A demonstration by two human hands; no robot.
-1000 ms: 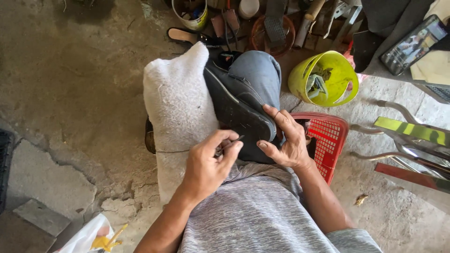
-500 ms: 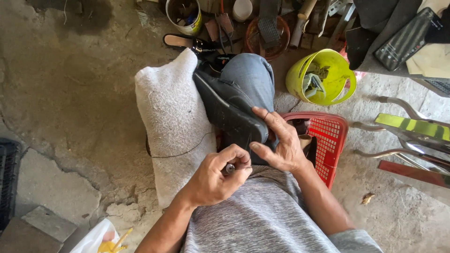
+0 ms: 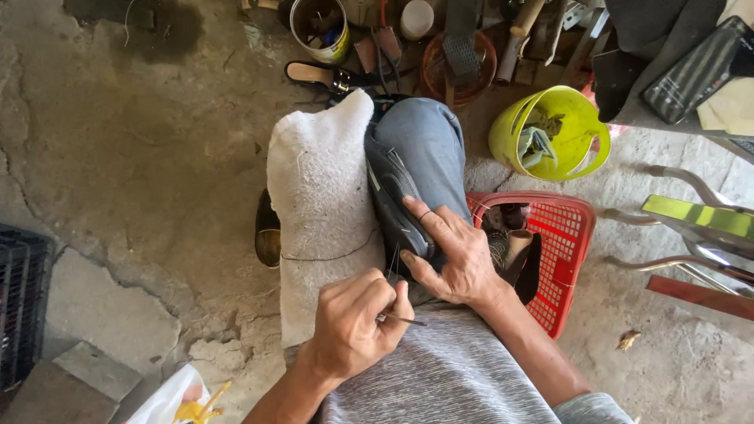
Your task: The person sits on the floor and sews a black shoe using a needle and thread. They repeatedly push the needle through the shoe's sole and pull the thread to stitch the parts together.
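Now both hands flank the dark shoe (image 3: 397,204): left hand (image 3: 353,326) below, right hand (image 3: 455,255) beside.

Shoe (image 3: 397,206) lies on the person's lap, wedged between a towel (image 3: 322,204) on its left and the knee (image 3: 420,145) on its right. Right hand (image 3: 455,259) rests on the shoe's near end; left hand (image 3: 353,326) sits nearer still, pinching a needle (image 3: 402,319) just beside it. Basket (image 3: 561,247) on the floor to the right. Bucket (image 3: 550,133) farther right, beyond the basket. Tin can (image 3: 318,27) at the far edge. Crate (image 3: 22,302) far left.
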